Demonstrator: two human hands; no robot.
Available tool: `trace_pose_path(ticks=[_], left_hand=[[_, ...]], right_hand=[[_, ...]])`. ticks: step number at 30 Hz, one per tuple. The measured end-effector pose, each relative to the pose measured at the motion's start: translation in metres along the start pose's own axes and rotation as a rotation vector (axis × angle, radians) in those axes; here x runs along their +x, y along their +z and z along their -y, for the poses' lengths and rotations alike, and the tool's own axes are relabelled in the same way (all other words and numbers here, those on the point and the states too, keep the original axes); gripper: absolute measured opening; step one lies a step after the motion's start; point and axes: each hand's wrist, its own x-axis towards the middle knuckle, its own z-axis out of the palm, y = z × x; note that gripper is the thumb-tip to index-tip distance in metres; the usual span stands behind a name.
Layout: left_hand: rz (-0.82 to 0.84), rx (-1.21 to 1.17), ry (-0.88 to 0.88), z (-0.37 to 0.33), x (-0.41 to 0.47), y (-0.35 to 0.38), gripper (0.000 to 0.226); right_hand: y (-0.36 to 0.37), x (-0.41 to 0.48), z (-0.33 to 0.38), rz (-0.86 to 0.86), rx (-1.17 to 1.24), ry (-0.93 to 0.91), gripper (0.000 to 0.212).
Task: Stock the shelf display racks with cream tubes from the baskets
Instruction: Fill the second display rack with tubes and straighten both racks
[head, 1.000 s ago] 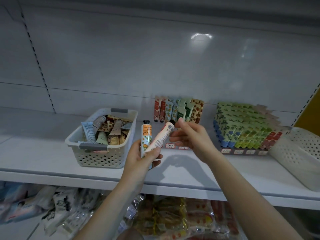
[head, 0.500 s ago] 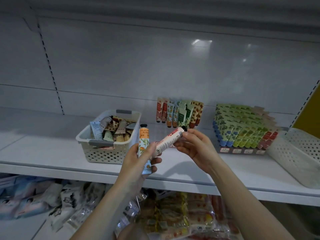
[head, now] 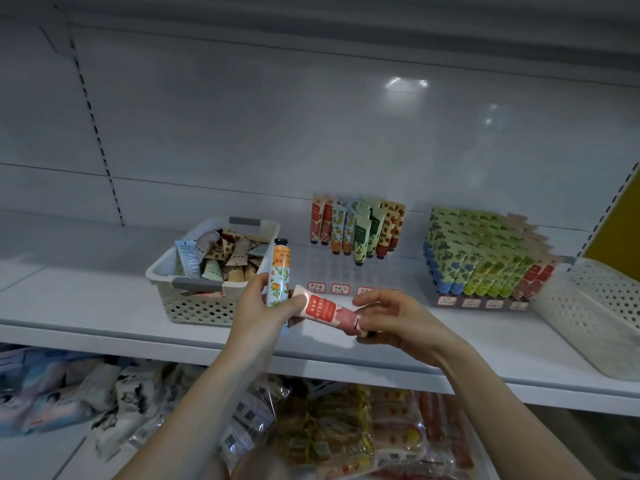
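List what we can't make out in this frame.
Head view only:
- red tube: cap end mostly covered by the fingers of the right hand.
- orange tube: lower end hidden behind the left hand.
- price labels: print too small to read.
- right basket: cut off by the frame edge.
- lower-shelf packets: blurred.
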Motion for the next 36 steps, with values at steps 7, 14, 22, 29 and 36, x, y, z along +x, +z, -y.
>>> trace_pose_path(ticks=[7, 14, 22, 29, 36], left_hand=[[0.030, 0.169, 0.113, -0.008, 0.016, -0.001, 0.036], [-0.042, 0.048, 0.171, -0.024, 0.043, -0.024, 0.023], [-0.060, 0.006, 0.223, -0.032, 0.073, -0.046, 0.014], [-0.070, -0.011, 0.212, -0.031, 0.089, -0.053, 0.016], [-0.052, -0.038, 0.214, -0.033, 0.092, -0.053, 0.019]], right_hand=[[0.025, 0.018, 0.010, 0.128, -0.537, -0.114, 0.015], [0.019, 0.061, 0.025, -0.135, -0.501, -0.214, 0.010], [0.015, 0.166, 0.041, -0.606, -0.546, -0.297, 0.031], [0.015, 0.213, 0.026, -0.661, -0.651, -0.310, 0.043], [0.019, 0.227, 0.019, -0.753, -0.766, -0.303, 0.046]])
